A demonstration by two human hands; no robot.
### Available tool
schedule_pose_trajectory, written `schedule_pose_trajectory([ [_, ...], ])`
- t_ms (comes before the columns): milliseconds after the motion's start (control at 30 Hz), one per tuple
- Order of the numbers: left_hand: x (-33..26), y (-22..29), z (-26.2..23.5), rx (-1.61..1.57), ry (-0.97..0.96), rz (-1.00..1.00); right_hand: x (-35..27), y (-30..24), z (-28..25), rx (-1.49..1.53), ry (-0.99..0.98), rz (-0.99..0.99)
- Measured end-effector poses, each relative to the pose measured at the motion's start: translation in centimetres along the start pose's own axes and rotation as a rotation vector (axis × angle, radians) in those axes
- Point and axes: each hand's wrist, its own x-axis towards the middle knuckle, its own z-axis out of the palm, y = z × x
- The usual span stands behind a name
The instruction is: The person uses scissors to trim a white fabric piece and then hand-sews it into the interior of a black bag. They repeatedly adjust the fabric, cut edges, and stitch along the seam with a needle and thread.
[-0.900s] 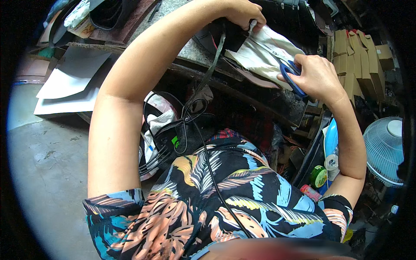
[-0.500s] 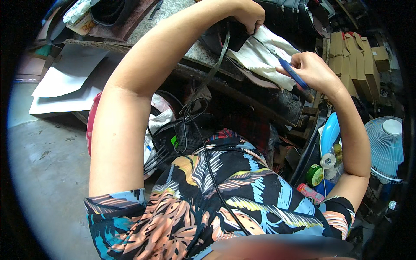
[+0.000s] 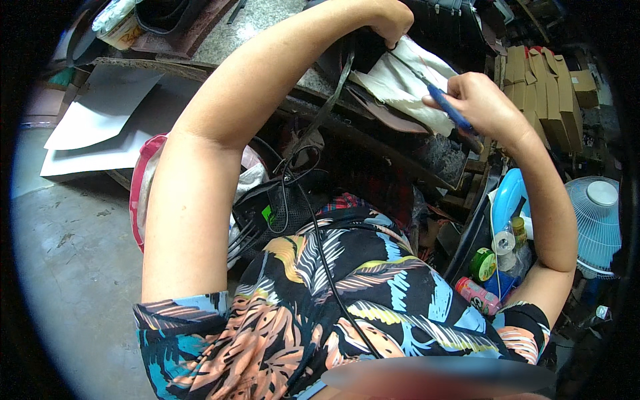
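My right hand [image 3: 481, 107] is closed around the blue handles of a pair of scissors [image 3: 448, 107]. Their narrow blades point up and left across a white cloth [image 3: 417, 77]. At the cloth's upper edge, my left hand [image 3: 395, 25] is closed with its fingertips pinching down; its wrist is bent, and part of the grip is hidden. Beneath the cloth, a brown flap [image 3: 387, 112] sticks out along the near side, with black material beside it. The cloth rests at the edge of a dark workbench [image 3: 427, 157].
White sheets [image 3: 100, 113] lie at the left, beside a red-rimmed container [image 3: 139, 193]. Black cables [image 3: 287, 177] hang below the bench. Cardboard boxes [image 3: 543, 93] and a light-blue fan [image 3: 600, 220] stand at the right. A green-lidded jar [image 3: 483, 265] sits among bottles.
My right hand and the scissors have shifted slightly upward. More of the brown flap shows below the cloth. My left hand stays at the cloth's upper edge.
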Motion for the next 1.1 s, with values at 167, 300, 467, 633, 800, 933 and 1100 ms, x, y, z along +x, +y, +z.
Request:
schedule_pose_trajectory([
  [167, -0.1, 0.0, -0.3, -0.079, -0.019, -0.067, 1.1, 1.5, -1.3, 0.299, -0.161, 0.175],
  [300, 0.1, -0.2, -0.3, -0.111, -0.077, -0.061, 1.1, 1.7, -1.5, 0.306, -0.177, 0.069],
  [467, 1.0, -1.2, 1.3, -0.085, 0.013, 0.051, 0.9, 1.7, -0.5, -0.020, -0.036, 0.064],
  [633, 1.7, -2.1, 1.6, -0.158, -0.116, -0.031, 0.9, 3.3, 1.2, 0.034, 0.034, 0.019],
  [800, 1.6, -2.2, 1.1, -0.139, -0.121, -0.024, 0.8, 4.9, 1.6, 0.226, 0.034, -0.012],
  [933, -0.3, -1.6, 1.4, -0.106, 0.182, 0.036, -0.9, 7.9, 0.5, 0.503, 0.074, 0.017],
  [1100, -4.5, 0.2, -1.4, -0.094, 0.311, 0.008, -0.7, 14.0, 2.6, -0.061, 0.356, 0.264],
])
